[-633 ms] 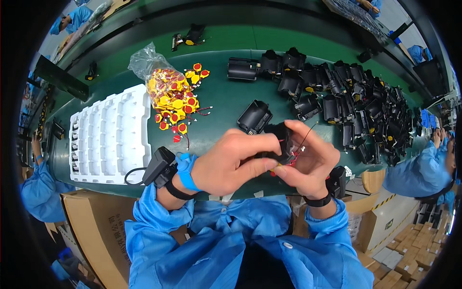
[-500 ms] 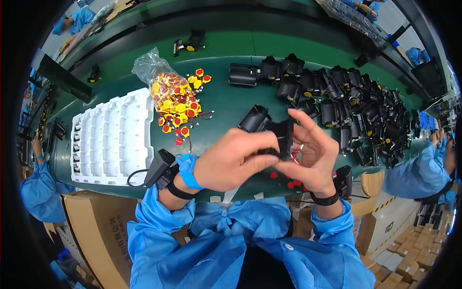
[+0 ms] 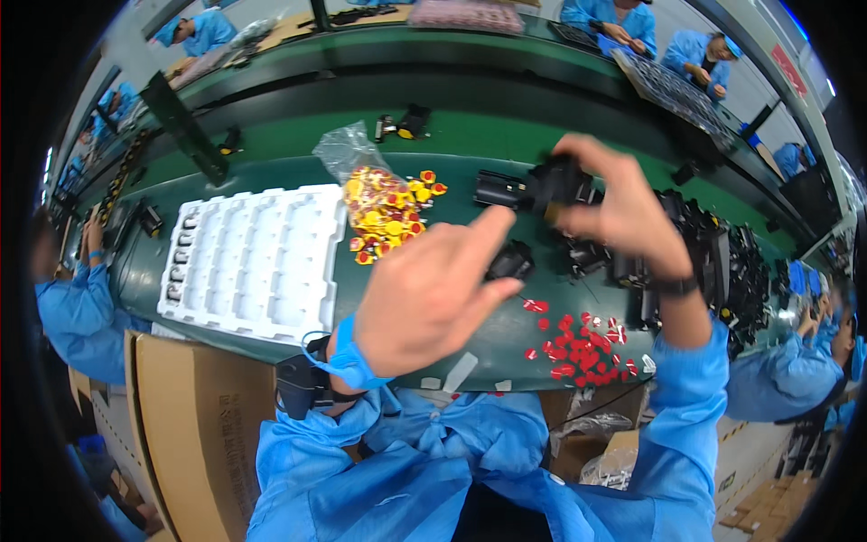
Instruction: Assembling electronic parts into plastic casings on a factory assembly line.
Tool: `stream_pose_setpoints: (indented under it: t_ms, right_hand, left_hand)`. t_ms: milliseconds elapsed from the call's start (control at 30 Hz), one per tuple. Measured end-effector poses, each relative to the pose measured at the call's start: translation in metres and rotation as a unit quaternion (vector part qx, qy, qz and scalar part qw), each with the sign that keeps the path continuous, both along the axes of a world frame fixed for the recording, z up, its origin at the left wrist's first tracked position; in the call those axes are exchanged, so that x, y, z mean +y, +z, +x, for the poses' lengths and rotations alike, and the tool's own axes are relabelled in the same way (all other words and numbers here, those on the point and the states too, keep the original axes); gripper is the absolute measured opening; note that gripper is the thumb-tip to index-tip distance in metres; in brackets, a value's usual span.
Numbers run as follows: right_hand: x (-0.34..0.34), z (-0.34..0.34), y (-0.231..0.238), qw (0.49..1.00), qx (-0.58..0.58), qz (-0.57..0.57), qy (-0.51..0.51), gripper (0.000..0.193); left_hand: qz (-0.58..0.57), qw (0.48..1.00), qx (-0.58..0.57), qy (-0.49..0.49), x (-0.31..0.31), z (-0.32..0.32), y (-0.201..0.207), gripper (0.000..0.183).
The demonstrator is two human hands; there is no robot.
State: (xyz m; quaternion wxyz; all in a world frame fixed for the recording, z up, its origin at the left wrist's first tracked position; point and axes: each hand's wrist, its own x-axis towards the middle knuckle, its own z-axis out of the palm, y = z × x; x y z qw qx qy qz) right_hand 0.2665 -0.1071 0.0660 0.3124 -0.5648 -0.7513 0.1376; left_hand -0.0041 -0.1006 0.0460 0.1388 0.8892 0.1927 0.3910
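Observation:
My right hand, smeared by motion, reaches over the near end of the housing rows, its thumb and fingers around a black plastic housing. My left hand holds nothing; its index finger and thumb are stretched out and apart. Just beyond its thumb another black housing lies on the green table. A further half-round housing rests left of the held one. Beyond my left hand is a heap of round yellow-and-red parts with thin wires, partly inside a clear plastic bag.
A white moulded tray stands at the left, small dark parts in its left column. Red round pieces lie scattered near the front edge. Many black housings fill the right side. A cardboard box stands below left; co-workers sit around.
My hands have come apart: the left has let go of the housing and opened, while the right has carried it away and to the right. My view has tilted up, showing more red pieces.

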Motion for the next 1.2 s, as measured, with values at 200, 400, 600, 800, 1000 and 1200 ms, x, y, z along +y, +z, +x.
stream_pose_setpoints:
  t_ms: [200,400,600,800,1000,1200]
  right_hand:
    - [0.124,0.181,-0.094,0.982,-0.025,-0.057,-0.179,0.082]
    - [0.126,0.197,-0.105,0.976,-0.060,-0.087,-0.191,0.088]
    - [0.017,0.072,-0.032,0.984,-0.116,0.114,-0.074,0.053]
    - [-0.153,0.002,-0.014,0.994,-0.099,0.043,-0.001,0.027]
    - [-0.168,-0.005,-0.055,0.991,0.104,0.009,-0.089,0.012]
    - [-0.186,-0.004,-0.085,0.981,0.132,-0.028,-0.138,0.010]
  left_hand:
    - [-0.171,0.981,-0.036,0.085,0.001,-0.064,0.009,0.019]
    - [-0.087,0.968,0.210,0.103,0.032,-0.083,-0.041,0.010]
    - [-0.080,0.962,0.229,0.121,0.023,-0.090,-0.040,0.008]
    - [-0.059,0.897,0.195,0.391,0.078,-0.219,-0.018,0.015]
    - [-0.144,0.740,0.408,0.515,0.183,-0.395,-0.048,0.015]
    - [-0.154,0.727,0.504,0.440,0.186,-0.398,-0.063,0.035]
